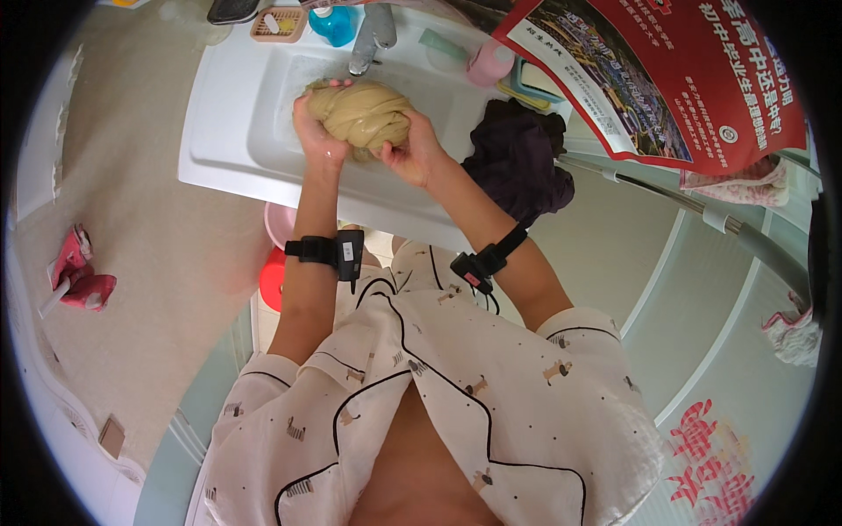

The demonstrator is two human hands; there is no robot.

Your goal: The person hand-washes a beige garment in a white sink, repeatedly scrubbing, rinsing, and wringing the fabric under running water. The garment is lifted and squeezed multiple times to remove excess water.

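A wet, bunched, yellow-beige cloth [362, 113] is held between my two hands over the white washbasin [217, 141], just below the grey faucet [373, 39]. My left hand [317, 131] grips its left end, with fingertips showing at the top. Around its lower right side curls my right hand [416, 150]. A little of the cloth hangs beneath the bundle. Dark purple fabric [516, 154] lies bunched over the basin's right edge.
Behind the basin are a blue bottle [333, 26], a soap dish [278, 25], a pink bottle [490, 64] and a blue soap box [536, 80]. A red printed sheet [710, 85] overhangs at upper right. A pink basin [279, 223] and a red container [271, 279] sit below.
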